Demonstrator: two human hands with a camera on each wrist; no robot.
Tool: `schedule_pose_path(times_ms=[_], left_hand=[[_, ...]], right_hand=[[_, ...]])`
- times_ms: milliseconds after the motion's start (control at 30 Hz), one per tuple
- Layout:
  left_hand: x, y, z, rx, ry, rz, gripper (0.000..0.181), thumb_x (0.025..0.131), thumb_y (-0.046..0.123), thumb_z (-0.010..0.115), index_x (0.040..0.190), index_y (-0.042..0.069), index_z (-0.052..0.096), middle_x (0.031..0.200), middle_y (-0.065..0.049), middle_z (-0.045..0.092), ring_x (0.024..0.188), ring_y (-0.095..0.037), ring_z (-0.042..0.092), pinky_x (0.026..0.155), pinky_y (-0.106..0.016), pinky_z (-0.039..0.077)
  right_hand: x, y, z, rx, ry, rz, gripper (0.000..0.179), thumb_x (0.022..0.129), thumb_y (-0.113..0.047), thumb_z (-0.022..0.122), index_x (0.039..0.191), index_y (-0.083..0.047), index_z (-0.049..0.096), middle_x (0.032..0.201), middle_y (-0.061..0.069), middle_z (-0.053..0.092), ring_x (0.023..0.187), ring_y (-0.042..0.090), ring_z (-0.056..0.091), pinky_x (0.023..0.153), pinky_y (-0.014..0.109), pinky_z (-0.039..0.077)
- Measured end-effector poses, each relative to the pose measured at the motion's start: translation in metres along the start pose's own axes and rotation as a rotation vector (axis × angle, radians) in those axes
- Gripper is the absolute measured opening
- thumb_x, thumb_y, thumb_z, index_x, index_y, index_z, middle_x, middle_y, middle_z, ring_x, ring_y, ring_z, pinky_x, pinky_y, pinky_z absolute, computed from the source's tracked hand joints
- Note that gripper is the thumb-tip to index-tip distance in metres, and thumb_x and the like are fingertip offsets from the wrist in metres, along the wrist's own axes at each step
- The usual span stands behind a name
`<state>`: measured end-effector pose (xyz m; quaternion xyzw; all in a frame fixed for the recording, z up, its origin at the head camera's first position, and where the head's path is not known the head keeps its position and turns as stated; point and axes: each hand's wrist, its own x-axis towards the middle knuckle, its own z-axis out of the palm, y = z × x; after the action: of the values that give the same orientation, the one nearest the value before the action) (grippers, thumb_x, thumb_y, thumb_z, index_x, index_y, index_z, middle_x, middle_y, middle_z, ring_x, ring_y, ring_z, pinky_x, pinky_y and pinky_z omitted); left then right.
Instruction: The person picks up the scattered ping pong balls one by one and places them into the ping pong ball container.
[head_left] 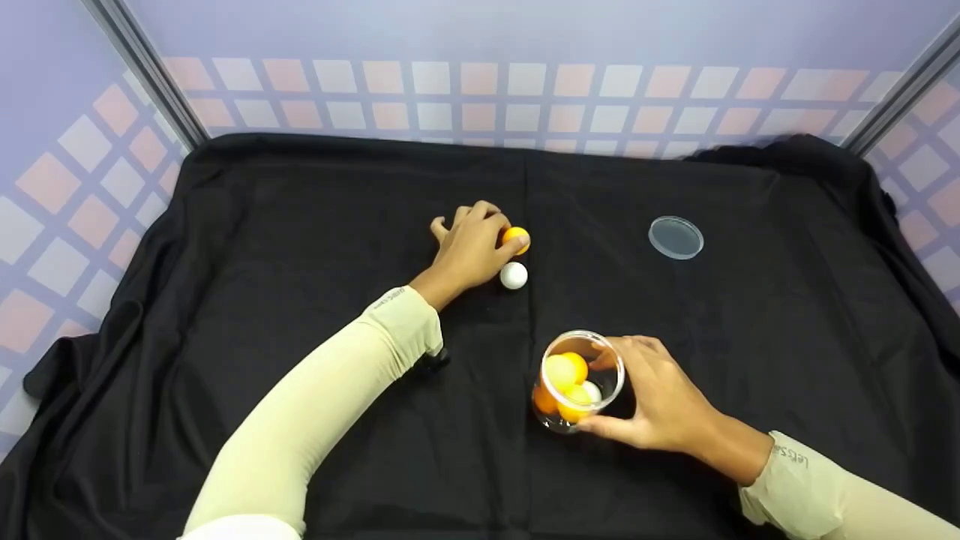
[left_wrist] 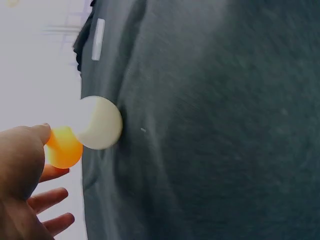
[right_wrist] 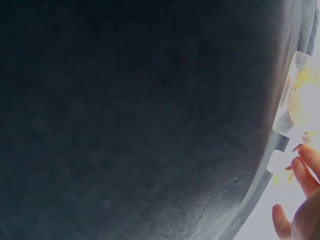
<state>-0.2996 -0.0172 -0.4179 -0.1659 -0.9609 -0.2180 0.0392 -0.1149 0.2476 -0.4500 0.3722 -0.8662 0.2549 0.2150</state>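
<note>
My left hand [head_left: 472,241] pinches an orange ping-pong ball [head_left: 516,238] between thumb and forefinger, its other fingers spread. Just nearer to me, a white ping-pong ball [head_left: 514,275] lies on the cloth, close to the thumb side. The left wrist view shows the orange ball [left_wrist: 64,148] at the thumb and the white ball [left_wrist: 101,123] beside it. My right hand [head_left: 651,394] grips a clear plastic jar [head_left: 553,424] from its right side. Through its open mouth several orange balls [head_left: 561,372] and a white one [head_left: 592,391] show. Glare washes out the jar in the right wrist view.
A round clear lid [head_left: 676,238] lies on the black cloth [head_left: 337,210] at the back right. A small dark object [head_left: 435,360] sits by the left cuff. Patterned walls [head_left: 480,82] stand behind and at both sides.
</note>
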Motion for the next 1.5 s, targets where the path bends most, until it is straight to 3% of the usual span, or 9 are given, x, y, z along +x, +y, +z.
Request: schedule_pose_path(times_ms=[367, 833, 1133, 1500], left_hand=[[-0.026, 0.034, -0.024, -0.054, 0.015, 0.185, 0.042, 0.100, 0.058, 0.054, 0.114, 0.022, 0.071, 0.145, 0.003, 0.054, 0.135, -0.026, 0.046, 0.109, -0.066, 0.020], [-0.083, 0.074, -0.058, -0.082, 0.031, 0.424, 0.038, 0.097, 0.054, 0.062, 0.117, 0.023, 0.071, 0.145, 0.006, 0.056, 0.134, -0.018, 0.047, 0.110, -0.062, 0.025], [-0.113, 0.092, -0.062, -0.090, 0.035, 0.572, 0.035, 0.097, 0.053, 0.063, 0.112, 0.023, 0.072, 0.141, 0.004, 0.058, 0.134, -0.015, 0.048, 0.109, -0.062, 0.025], [-0.137, 0.099, -0.056, -0.056, -0.009, 0.661, 0.037, 0.099, 0.055, 0.058, 0.113, 0.024, 0.070, 0.143, 0.006, 0.057, 0.134, -0.014, 0.047, 0.105, -0.064, 0.028]], right_hand=[[0.001, 0.000, -0.001, -0.002, -0.026, 0.010, 0.088, 0.070, -0.058, 0.087, 0.133, -0.004, 0.059, 0.122, 0.002, 0.069, 0.108, 0.020, 0.067, 0.099, 0.045, 0.043], [0.001, 0.001, -0.002, 0.014, -0.037, 0.017, 0.089, 0.069, -0.057, 0.088, 0.133, -0.004, 0.058, 0.115, 0.001, 0.070, 0.106, 0.017, 0.068, 0.099, 0.046, 0.043], [0.000, 0.001, -0.001, 0.014, -0.016, 0.001, 0.083, 0.071, -0.059, 0.086, 0.128, -0.005, 0.059, 0.105, -0.002, 0.070, 0.101, 0.018, 0.068, 0.095, 0.050, 0.045], [-0.001, 0.000, -0.001, 0.002, -0.033, 0.024, 0.085, 0.070, -0.057, 0.088, 0.130, -0.005, 0.058, 0.122, 0.002, 0.068, 0.108, 0.020, 0.067, 0.100, 0.045, 0.043]])
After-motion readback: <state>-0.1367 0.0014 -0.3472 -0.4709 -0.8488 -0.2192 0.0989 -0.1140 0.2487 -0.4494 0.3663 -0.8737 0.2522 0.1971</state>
